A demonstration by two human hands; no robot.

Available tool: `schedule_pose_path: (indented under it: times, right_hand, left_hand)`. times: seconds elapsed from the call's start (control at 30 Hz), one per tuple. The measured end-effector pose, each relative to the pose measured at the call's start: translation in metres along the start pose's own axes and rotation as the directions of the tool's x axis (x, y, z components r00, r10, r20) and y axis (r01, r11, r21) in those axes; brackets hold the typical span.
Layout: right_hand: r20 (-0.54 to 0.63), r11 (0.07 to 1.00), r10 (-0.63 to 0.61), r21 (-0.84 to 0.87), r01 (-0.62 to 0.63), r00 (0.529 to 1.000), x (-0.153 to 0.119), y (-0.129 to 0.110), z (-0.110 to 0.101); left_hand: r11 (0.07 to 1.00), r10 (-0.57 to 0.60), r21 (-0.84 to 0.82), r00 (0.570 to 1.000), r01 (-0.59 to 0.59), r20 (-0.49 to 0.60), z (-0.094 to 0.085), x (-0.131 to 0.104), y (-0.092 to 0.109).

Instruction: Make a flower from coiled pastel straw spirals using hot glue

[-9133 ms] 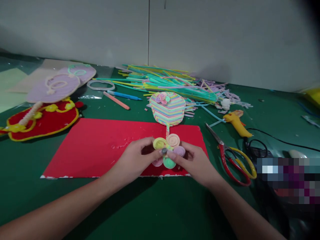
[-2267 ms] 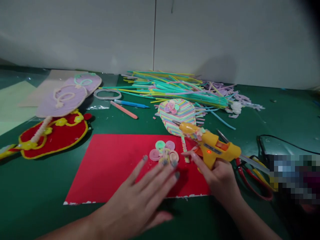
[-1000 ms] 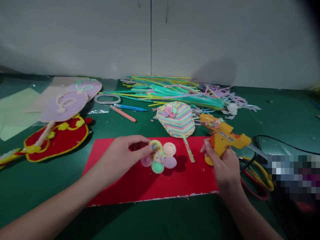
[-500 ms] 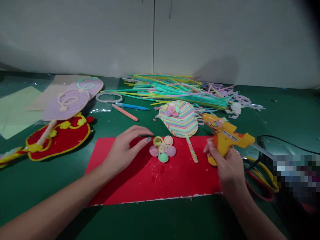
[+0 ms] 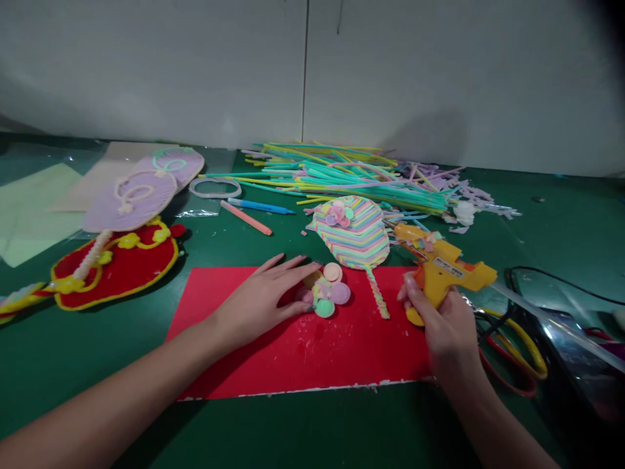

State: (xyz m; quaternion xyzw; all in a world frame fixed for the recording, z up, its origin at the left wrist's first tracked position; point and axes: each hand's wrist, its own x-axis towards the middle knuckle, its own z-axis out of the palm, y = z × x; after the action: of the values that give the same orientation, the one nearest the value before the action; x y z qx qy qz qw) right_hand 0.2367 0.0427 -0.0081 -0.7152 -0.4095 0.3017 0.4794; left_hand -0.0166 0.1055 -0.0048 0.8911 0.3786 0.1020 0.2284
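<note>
On the red board (image 5: pixel 273 365) lies a flower (image 5: pixel 325 307) made of round pastel petals in yellow, peach, pink, purple and green. My left hand (image 5: pixel 258 296) reaches over its left side, fingers spread, with thumb and fingertips touching the petals and partly hiding the yellow and pink ones. My right hand (image 5: pixel 446 326) is wrapped round the handle of a yellow glue gun (image 5: pixel 442 270), whose nozzle points left. Just left of that nozzle rests a striped pastel fan (image 5: pixel 361 238) with a twisted handle and small flowers on it.
Behind lies a heap of pastel pipe cleaners (image 5: pixel 342 176). To the left are purple fans (image 5: pixel 131 198) and a red fan (image 5: pixel 131 267) with yellow trim. Pink (image 5: pixel 247 218) and blue (image 5: pixel 261 207) pens lie mid-table. Scissors (image 5: pixel 522 352) and a black cable (image 5: pixel 561 277) are at right.
My left hand has moved right, from beside the flower onto its left petals. The flower has shifted slightly right. My right hand keeps the glue gun in about the same place.
</note>
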Motion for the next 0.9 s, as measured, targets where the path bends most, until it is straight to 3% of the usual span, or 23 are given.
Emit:
schedule_pose_path:
  times: [0.37, 0.67, 0.9]
  right_hand:
    - [0.006, 0.998, -0.041, -0.046, 0.041, 0.999, 0.0006, -0.0031, -0.0003]
    - [-0.005, 0.999, -0.041, -0.016, 0.041, 0.999, 0.0004, -0.0016, -0.0002]
    - [0.010, 0.999, -0.005, -0.034, 0.006, 1.000, -0.0006, -0.0035, -0.0001]
  left_hand:
    - [0.997, -0.027, -0.075, 0.999, 0.026, -0.017, 0.0002, 0.0007, 0.0002]
    - [0.884, -0.212, -0.452, 0.965, 0.124, -0.151, -0.0070, -0.0008, -0.0044]
    - [0.932, -0.171, -0.343, 0.977, 0.119, -0.127, -0.0071, -0.0006, 0.0000]
